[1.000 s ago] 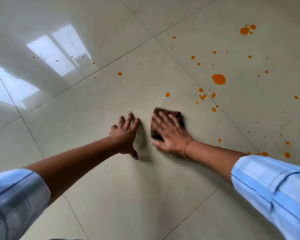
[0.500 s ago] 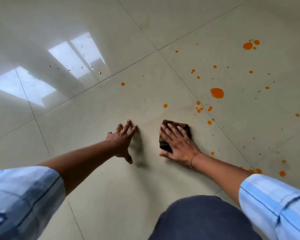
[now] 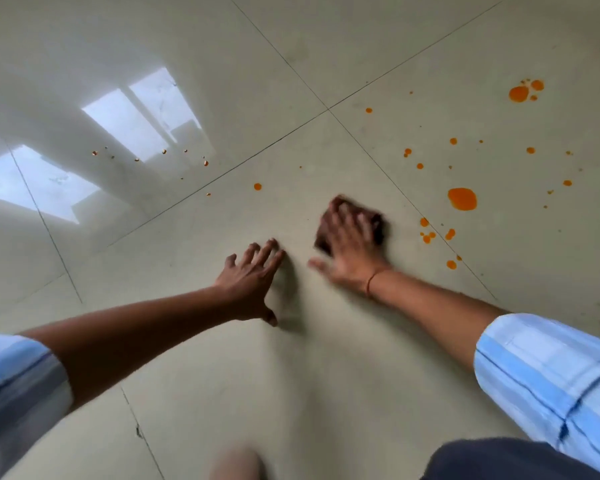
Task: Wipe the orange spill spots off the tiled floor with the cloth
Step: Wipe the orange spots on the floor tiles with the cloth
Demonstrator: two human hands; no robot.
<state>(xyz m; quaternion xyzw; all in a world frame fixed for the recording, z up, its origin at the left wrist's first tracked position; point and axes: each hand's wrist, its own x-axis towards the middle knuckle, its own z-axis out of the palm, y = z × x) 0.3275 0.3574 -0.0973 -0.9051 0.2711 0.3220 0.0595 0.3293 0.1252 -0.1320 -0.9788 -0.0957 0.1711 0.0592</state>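
My right hand (image 3: 347,244) lies flat on a dark brown cloth (image 3: 378,225), pressing it to the pale tiled floor (image 3: 222,358); both look motion-blurred. My left hand (image 3: 248,282) rests open on the floor just left of it, fingers spread. Orange spill spots dot the tiles to the right: a large blot (image 3: 462,198), a cluster (image 3: 433,233) by the grout line close to the cloth, a far pair (image 3: 523,91), and a lone drop (image 3: 257,186) up left of the cloth.
Tiny orange specks (image 3: 163,152) lie in the glossy window reflection at upper left. My dark trouser knee (image 3: 520,459) and a blurred foot (image 3: 238,462) show at the bottom edge. A crack (image 3: 137,429) marks a grout line at lower left.
My right hand has slid the cloth forward, away from me, over the spot where a single orange drop lay. The left hand stays planted on the floor.
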